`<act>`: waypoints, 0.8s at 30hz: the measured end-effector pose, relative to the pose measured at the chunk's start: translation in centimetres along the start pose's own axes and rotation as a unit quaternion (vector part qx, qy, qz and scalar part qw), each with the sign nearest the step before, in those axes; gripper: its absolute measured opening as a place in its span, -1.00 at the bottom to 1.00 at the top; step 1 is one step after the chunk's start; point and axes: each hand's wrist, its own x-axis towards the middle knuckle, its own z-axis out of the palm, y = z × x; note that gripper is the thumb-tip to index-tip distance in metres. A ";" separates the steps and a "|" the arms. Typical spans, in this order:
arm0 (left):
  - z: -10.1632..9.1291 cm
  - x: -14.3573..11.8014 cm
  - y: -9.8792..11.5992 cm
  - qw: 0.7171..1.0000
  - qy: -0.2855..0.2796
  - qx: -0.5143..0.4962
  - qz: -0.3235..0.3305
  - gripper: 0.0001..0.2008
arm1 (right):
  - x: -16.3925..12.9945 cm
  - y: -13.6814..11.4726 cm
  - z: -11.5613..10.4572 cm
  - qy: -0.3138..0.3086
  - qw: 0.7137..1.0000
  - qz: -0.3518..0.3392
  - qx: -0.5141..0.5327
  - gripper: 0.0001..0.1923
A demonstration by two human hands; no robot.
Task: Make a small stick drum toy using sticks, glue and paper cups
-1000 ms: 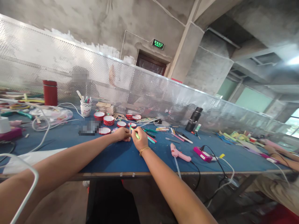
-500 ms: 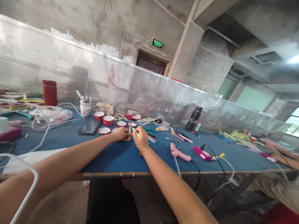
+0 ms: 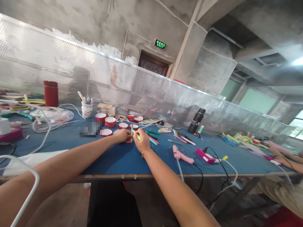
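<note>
My left hand (image 3: 123, 136) is closed on a narrow flat craft stick (image 3: 132, 135), which stands roughly upright between its fingertips. The stick's upper part is green and its lower part pale. Wrapped round a light green marker pen (image 3: 139, 137), my right hand (image 3: 142, 142) brings the pen's tip up to the stick; whether it touches cannot be made out. Just beyond the hands sit round red-rimmed white dishes (image 3: 123, 125), some of them stacked (image 3: 110, 121). Several coloured pens (image 3: 153, 141) and green-handled pliers (image 3: 151, 132) lie right of my right hand.
A pink glue gun (image 3: 181, 155) and a magenta box with cables (image 3: 205, 156) lie to the right. A black bottle (image 3: 197, 120), a cup of pens (image 3: 87, 110) and a red flask (image 3: 50, 94) stand farther back. Another person's arm (image 3: 284, 157) rests at far right.
My right hand has shifted slightly left with the marker pen, its tip now lower along the stick. My left hand stays nearly where it was.
</note>
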 end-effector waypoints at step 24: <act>0.0 0.4 -0.3 1.000 0.002 -0.011 0.001 -0.72 | 0.0 0.2 0.1 0.002 1.000 0.005 0.006 -0.81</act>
